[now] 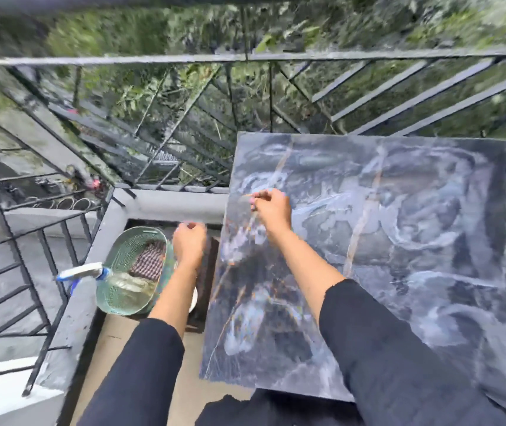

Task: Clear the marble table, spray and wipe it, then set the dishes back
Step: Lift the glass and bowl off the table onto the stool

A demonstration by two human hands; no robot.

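While a thin stick (245,195) is being pinched by the right hand (271,213), clearing is seemingly being finished; the spray bottle (92,272) is being awaited.

Left hand (188,242): back turned up, fingers (191,226) bent down and forward, tips bunched; whether they hold anything is hidden
Left arm: forearm bare behind the knuckles, black sleeve from the elbow back, stretched forward
Right hand (271,215): fingers curled, thumb and fingertips pinched together on a thin stick (245,195) that pokes out left of the fingertips, blurred
Right arm: bare wrist, black sleeve from mid-forearm, reaching forward and leftward
Spacing: hands apart, right fingers farther forward than the left ones
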